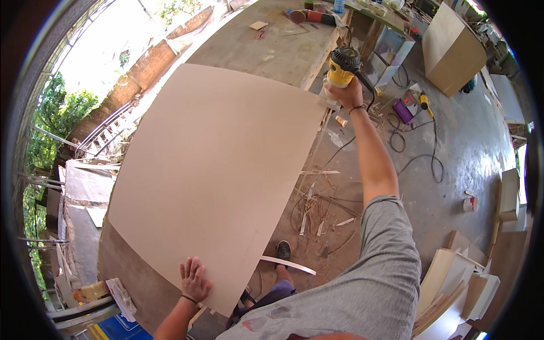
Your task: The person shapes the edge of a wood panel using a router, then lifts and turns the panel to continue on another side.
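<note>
A large beige board (215,170) lies flat across a workbench on my left. My left hand (195,280) rests on its near end, fingers stretched out and palm down. With my arm reached far forward, my right hand (348,93) is wrapped round a yellow and black trim router (340,71). The router stands upright at the board's far right corner, its clear base at the edge. A black cord runs from its top past my wrist. The cutter is hidden from sight.
Wood strips and shavings (317,212) litter the floor beside the board. Cords (433,164), a purple box (404,111) and a yellow-handled tool (425,102) lie to the right. A big cabinet box (453,54) stands at the far right; a white bucket (470,204) sits nearer.
</note>
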